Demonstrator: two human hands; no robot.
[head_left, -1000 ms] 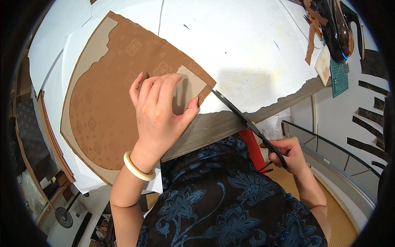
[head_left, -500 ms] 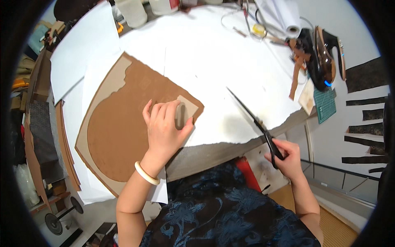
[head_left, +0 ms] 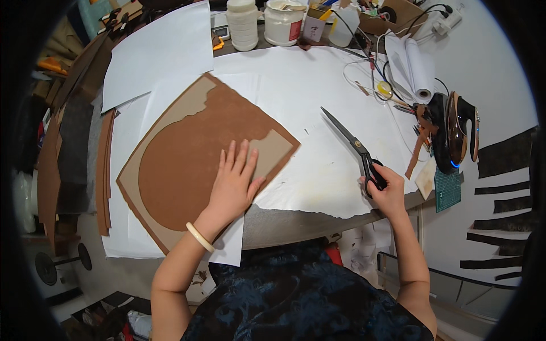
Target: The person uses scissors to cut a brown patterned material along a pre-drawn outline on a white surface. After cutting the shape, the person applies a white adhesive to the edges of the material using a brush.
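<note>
My left hand [head_left: 230, 190] lies palm down with fingers stretched out on a brown sheet [head_left: 176, 176] that looks like leather. Beige areas [head_left: 278, 148] show at the sheet's right corner, its top and its lower left edge, outside a rounded brown shape. Beneath the sheet is white paper [head_left: 307, 170] on the table. In my right hand [head_left: 389, 190], near the table's front edge, are large black scissors [head_left: 346, 132]. My fingers go round their handles, and the blades are together, pointing away and to the left over the white paper.
An iron [head_left: 455, 131] with a blue light stands at the right edge, near a green cutting mat [head_left: 447, 190] and a paper roll [head_left: 406, 68]. White jars [head_left: 243, 25] line the back. Stacked brown strips [head_left: 104, 176] stand at the left, and dark strips [head_left: 500, 187] hang at the right.
The view has tilted up, showing more of the table's back. My left hand has gone from curled, raised fingers to lying flat on the sheet. The scissors stay in my right hand.
</note>
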